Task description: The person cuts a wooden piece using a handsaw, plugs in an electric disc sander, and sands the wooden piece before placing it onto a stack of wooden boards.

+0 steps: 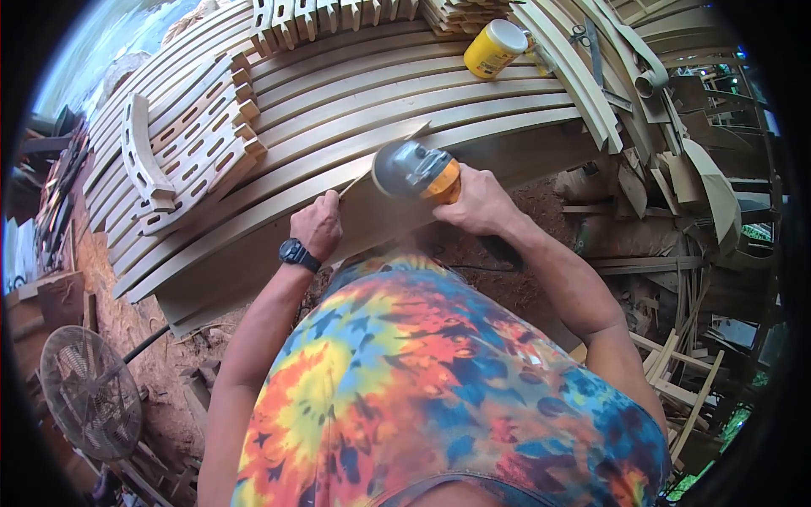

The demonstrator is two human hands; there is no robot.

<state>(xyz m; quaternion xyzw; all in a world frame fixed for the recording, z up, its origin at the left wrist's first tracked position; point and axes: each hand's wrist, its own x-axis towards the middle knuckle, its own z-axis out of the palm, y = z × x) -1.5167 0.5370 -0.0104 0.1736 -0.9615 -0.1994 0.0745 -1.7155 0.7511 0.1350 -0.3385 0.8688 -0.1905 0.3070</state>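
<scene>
My right hand [480, 203] is wrapped round an angle grinder [441, 176] with an orange-yellow body and a silver head. Its round disc [390, 169] lies against a thin wooden piece [358, 179], covering the middle of it. My left hand [318, 225], with a black watch on the wrist, is closed on the near end of that piece; its far tip pokes out beyond the disc. Pale haze, like dust, hangs below the grinder. Both hands are in front of the near edge of a bench top of long wooden slats [321, 160].
Slotted curved wooden parts [198, 139] lie on the slats at left, and more slotted parts [317, 15] stand in a row at the back. A yellow can [495, 49] stands at back right beside long wooden strips [574, 76]. A round fan [90, 393] is at lower left.
</scene>
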